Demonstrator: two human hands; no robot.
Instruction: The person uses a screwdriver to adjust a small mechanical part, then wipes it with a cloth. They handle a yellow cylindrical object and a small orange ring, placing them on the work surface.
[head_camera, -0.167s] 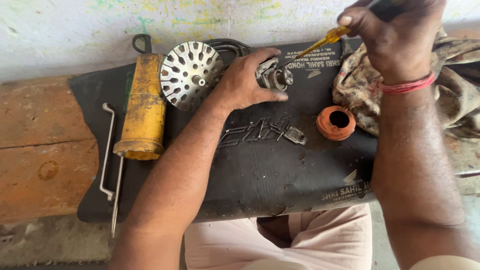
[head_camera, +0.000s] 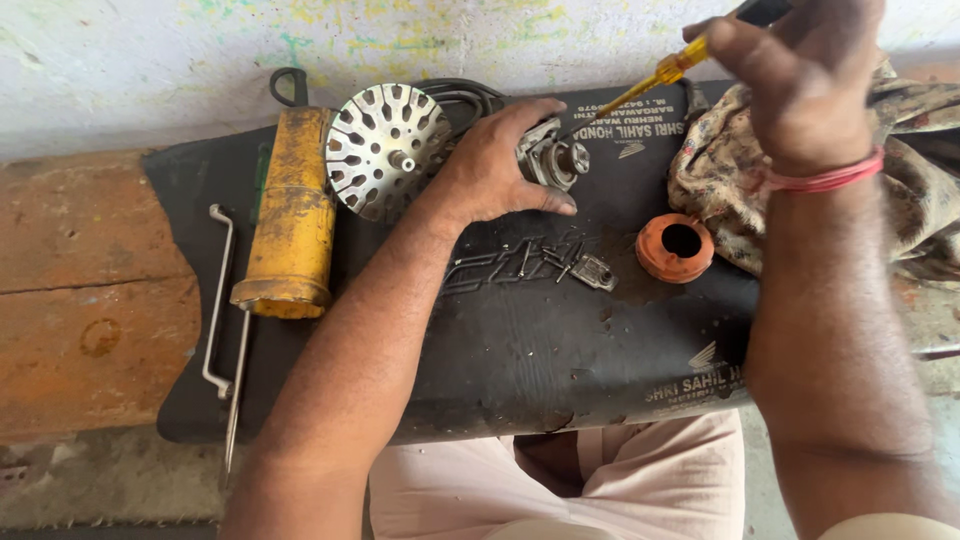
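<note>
Metal part (head_camera: 553, 158) on black mat (head_camera: 520, 340), L hand (head_camera: 495, 165) gripped it; R hand (head_camera: 800, 70) held yellow screwdriver (head_camera: 665, 72) w/ tip near part.

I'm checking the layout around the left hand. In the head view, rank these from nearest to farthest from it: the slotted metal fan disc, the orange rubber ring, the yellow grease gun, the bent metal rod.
1. Slotted metal fan disc: just left of the left hand, nearly touching.
2. Orange rubber ring: to its right, lower on the mat.
3. Yellow grease gun: left, beyond the disc.
4. Bent metal rod: far left, at the mat's edge.
</note>
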